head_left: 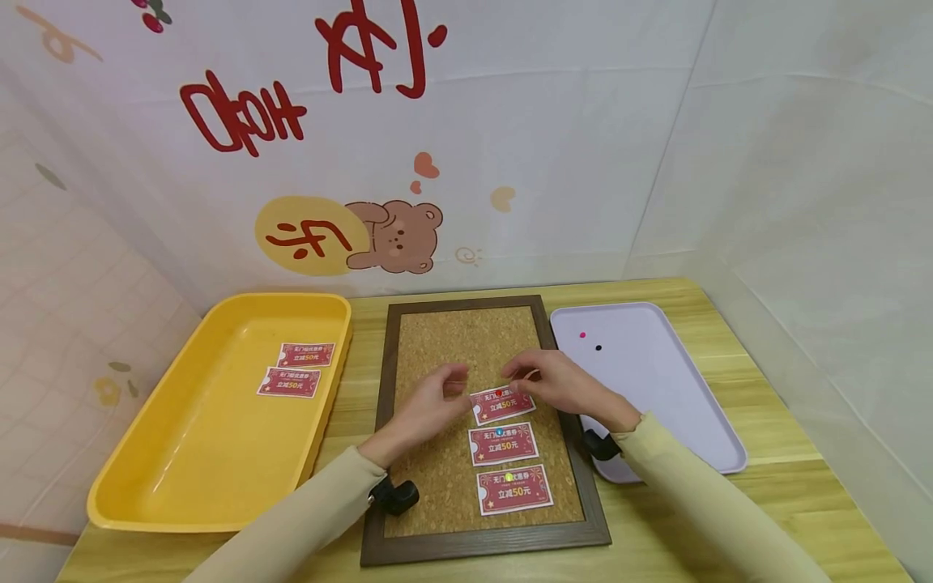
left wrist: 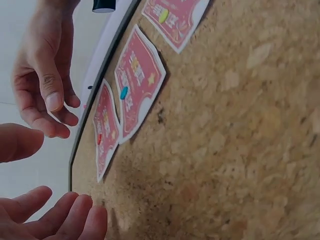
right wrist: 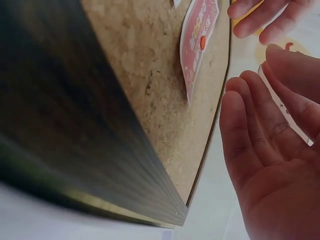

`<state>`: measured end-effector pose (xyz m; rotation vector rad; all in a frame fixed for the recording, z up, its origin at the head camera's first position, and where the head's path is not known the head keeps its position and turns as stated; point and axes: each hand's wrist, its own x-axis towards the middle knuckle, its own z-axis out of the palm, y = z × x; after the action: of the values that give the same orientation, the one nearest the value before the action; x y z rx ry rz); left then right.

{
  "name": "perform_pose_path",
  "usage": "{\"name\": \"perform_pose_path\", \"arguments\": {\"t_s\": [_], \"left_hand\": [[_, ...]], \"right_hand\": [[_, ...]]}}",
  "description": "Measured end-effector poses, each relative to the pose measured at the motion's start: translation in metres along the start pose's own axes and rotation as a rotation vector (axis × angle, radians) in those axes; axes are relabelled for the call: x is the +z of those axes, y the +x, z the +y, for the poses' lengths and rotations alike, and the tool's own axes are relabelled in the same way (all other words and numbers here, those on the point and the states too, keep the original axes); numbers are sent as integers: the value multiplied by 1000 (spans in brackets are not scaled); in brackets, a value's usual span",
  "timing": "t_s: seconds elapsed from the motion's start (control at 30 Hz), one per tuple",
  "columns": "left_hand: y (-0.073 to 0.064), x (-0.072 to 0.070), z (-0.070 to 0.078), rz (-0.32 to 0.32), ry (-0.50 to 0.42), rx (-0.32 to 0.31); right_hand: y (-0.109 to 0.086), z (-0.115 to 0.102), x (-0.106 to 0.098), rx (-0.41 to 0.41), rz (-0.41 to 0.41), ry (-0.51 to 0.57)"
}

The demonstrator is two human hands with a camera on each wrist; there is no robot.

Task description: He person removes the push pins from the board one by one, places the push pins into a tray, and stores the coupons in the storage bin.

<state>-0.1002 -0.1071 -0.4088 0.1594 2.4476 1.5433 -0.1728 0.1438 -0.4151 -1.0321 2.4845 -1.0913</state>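
Three red-and-white coupons lie in a column on the framed cork board (head_left: 430, 340). The top coupon (head_left: 503, 406) bears a red pushpin (left wrist: 99, 139), the middle coupon (head_left: 513, 447) a blue pushpin (left wrist: 123, 93), and the bottom coupon (head_left: 521, 494) a yellow pushpin (left wrist: 163, 16). My left hand (head_left: 437, 398) hovers left of the top coupon, fingers loosely bent, holding nothing. Over that coupon's right end is my right hand (head_left: 557, 382), partly covering it in the head view. In the right wrist view its fingers (right wrist: 237, 130) look relaxed, with nothing between them and the thumb.
At the left stands a yellow tray (head_left: 211, 405) with two more coupons (head_left: 290, 382) inside. A pale purple tray (head_left: 656, 389) on the right holds a pink pushpin (head_left: 582, 334) and a black pushpin (head_left: 599, 347). Behind the wooden table (head_left: 787, 478) hangs a printed white curtain (head_left: 554, 146).
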Motion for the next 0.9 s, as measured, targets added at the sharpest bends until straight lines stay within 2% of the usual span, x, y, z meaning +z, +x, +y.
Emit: {"name": "perform_pose_path", "arguments": {"t_s": [0.27, 0.53, 0.67, 0.9], "left_hand": [[14, 4, -4, -3, 82, 1], [26, 1, -10, -48, 154, 28], [28, 1, -12, -69, 224, 49], [30, 4, -12, -66, 356, 72]], "right_hand": [[8, 3, 3, -1, -54, -46], [16, 4, 6, 0, -115, -109], [18, 4, 7, 24, -136, -138], [23, 3, 8, 52, -166, -166]]}}
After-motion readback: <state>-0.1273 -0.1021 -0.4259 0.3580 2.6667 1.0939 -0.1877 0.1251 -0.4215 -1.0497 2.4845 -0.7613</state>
